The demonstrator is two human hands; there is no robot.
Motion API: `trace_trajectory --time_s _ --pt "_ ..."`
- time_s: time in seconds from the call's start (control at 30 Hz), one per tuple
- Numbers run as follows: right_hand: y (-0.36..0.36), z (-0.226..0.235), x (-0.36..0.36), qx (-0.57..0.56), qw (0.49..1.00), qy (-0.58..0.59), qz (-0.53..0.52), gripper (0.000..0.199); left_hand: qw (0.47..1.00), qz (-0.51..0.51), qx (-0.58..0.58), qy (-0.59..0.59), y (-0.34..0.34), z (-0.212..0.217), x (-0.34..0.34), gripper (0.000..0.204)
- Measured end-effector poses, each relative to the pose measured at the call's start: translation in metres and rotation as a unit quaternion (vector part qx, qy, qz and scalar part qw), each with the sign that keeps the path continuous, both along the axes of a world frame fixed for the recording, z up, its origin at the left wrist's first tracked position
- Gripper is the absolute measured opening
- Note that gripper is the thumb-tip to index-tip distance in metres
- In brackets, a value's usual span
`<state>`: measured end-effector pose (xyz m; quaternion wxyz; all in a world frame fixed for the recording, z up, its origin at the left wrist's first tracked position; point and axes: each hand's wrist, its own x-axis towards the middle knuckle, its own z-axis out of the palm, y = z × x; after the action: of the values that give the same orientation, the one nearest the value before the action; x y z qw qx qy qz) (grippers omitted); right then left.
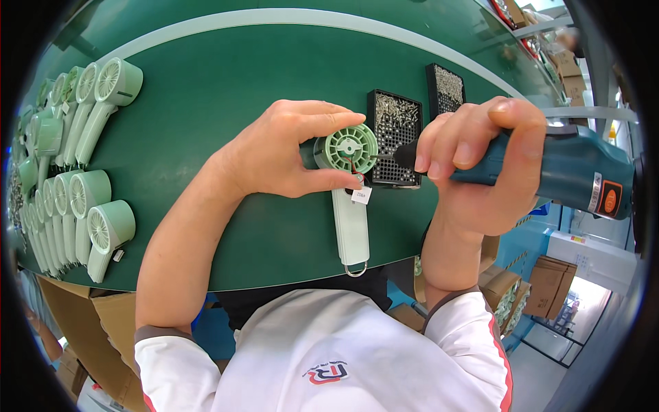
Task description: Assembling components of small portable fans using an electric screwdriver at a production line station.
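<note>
The green worktable [226, 62] had a pale strip [274, 17] across its far part. An open cardb. box [113, 336] stood below, L side; a brown carton [551, 287] was at R, nr. grey floor [525, 374]. A metal rail [546, 27] crossed top R.

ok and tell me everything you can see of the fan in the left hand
The fan looks like pale green plastic: a round slotted head and a straight, paler handle ending in a metal ring. Red wire and a white tag show at the neck. Its handle points toward the person, over the green table. The left hand grips the head; the tip of a power screwdriver is at the head's right edge, contact unclear.
</note>
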<state>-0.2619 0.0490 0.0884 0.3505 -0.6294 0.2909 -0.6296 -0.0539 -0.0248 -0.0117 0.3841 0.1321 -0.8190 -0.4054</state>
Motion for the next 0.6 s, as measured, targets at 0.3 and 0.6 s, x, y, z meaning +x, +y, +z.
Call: trace_trajectory --time_s 0.3,0.6 --pt "0.006 0.004 -0.011 -0.004 0.997 -0.078 0.027 0.039 0.999 0.032 -0.018 0.009 0.013 0.005 -0.010 0.062" --pt "-0.003 -0.002 -0.011 -0.048 0.989 -0.110 0.089 0.050 0.995 0.068 -0.059 0.045 0.016 0.008 -0.017 0.037"
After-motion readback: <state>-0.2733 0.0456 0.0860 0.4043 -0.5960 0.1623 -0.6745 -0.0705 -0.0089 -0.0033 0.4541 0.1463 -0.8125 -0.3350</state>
